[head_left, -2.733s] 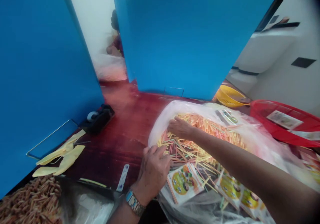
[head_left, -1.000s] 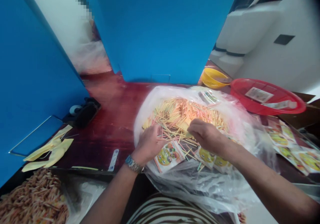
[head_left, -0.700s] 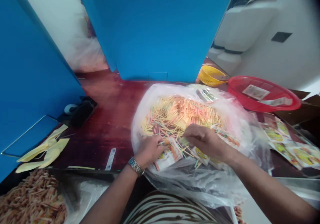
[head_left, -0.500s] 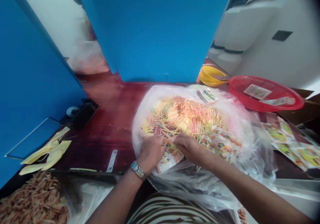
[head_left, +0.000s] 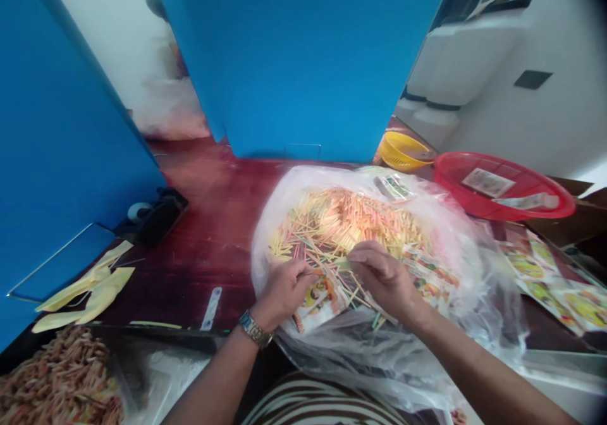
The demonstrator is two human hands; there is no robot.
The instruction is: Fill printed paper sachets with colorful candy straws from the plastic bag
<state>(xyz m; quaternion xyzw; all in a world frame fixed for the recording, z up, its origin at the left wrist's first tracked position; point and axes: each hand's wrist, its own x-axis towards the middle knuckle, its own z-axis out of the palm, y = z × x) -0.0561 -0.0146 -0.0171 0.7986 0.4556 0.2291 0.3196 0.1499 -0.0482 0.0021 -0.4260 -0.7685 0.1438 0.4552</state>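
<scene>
A large clear plastic bag (head_left: 268,222) lies open on the dark red table, full of thin pastel sticks (head_left: 332,216). My left hand (head_left: 287,286), with a metal watch at the wrist, pinches the top edge of a printed packet (head_left: 322,298) at the bag's near side. To its right my right hand (head_left: 382,276) has its fingers pressed together around a few of the sticks, just above the pile. More printed packets (head_left: 431,276) lie in the bag, right of my right hand.
A red basket (head_left: 502,207) and a yellow basket (head_left: 403,152) stand at the back right. Printed packets (head_left: 545,279) lie at the right. A tape dispenser (head_left: 159,216) and yellow strips (head_left: 95,289) are at the left. Brown sticks (head_left: 57,381) fill the near left corner. Blue panels rise behind.
My right hand has moved right and slightly up, away from the packet, and sticks now show between the hands. The packet's front is more exposed. My left hand has stayed nearly in place.
</scene>
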